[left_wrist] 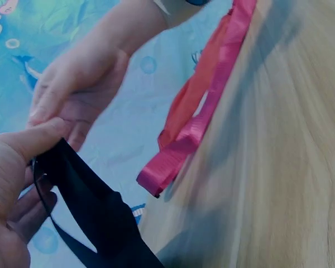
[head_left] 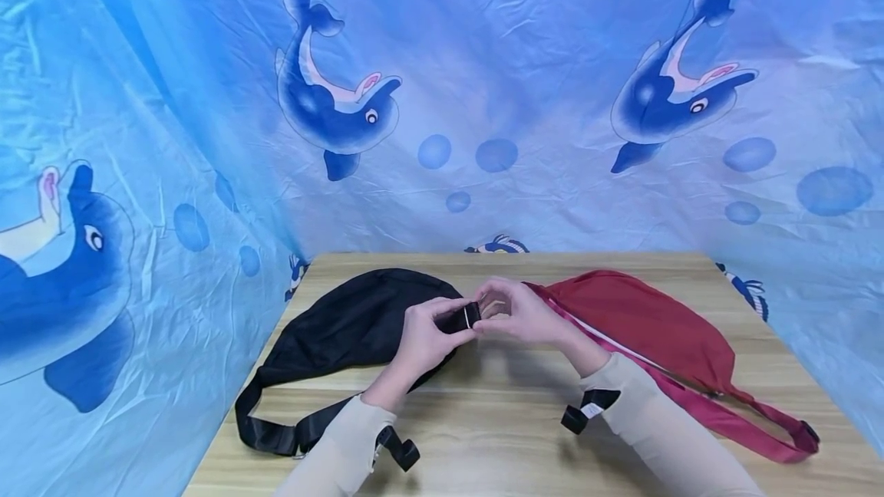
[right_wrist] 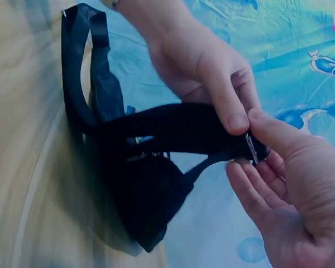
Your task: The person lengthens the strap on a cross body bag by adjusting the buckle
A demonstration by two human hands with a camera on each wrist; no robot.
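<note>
Head view: left hand (head_left: 419, 337) pinches the black strap (head_left: 452, 320) from eight o'clock, thumb and fingers nearly closed. Right hand (head_left: 530, 316), at three o'clock, has thumb and fingers curled about the strap end and its metal bar (head_left: 473, 316). Black bag (head_left: 345, 328) on the table (head_left: 483, 436) towards nine o'clock; red bag (head_left: 621, 320) towards three.

Left wrist view: strap drops from the pinch towards five o'clock in two layers, gap between. A twist could bind there if the layers cross.

Right wrist view: bar at three o'clock, right thumb above, fingertips beneath. Hold looks light; smooth webbing might slip if the bag's weight drags, or the bar tilt and jam if pulled unevenly.
</note>
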